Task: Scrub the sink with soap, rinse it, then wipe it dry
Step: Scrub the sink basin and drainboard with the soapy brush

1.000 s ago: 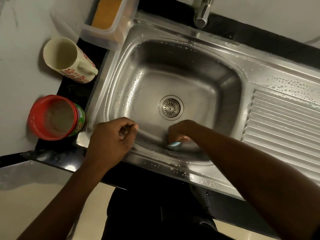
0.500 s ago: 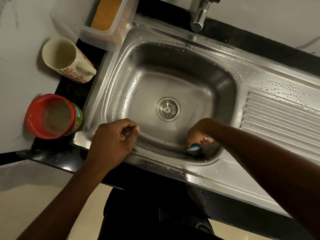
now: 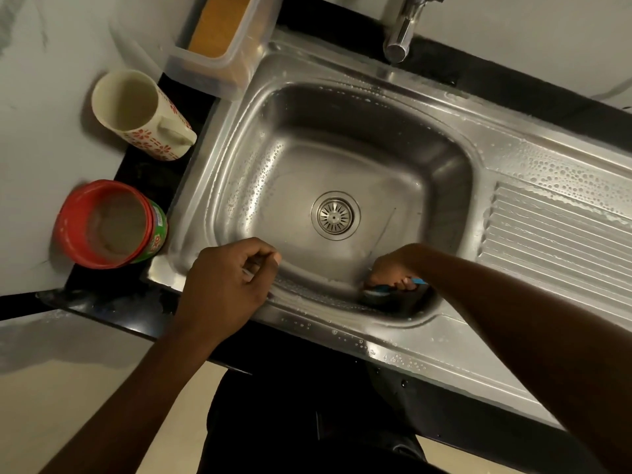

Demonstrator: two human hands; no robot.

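Wet stainless steel sink (image 3: 345, 111): right hand (image 3: 393, 268) grips a blue scrubber (image 3: 378, 293) in its near corner. My left hand (image 3: 225, 285), curled empty, rests on the rim.

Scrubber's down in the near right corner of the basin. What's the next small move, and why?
Probably sweep the blue scrubber up the sink's right wall. The right hand grips it pressed into the near right corner, and that wall next to it shows no bubbles, unlike the left wall and the drainboard.
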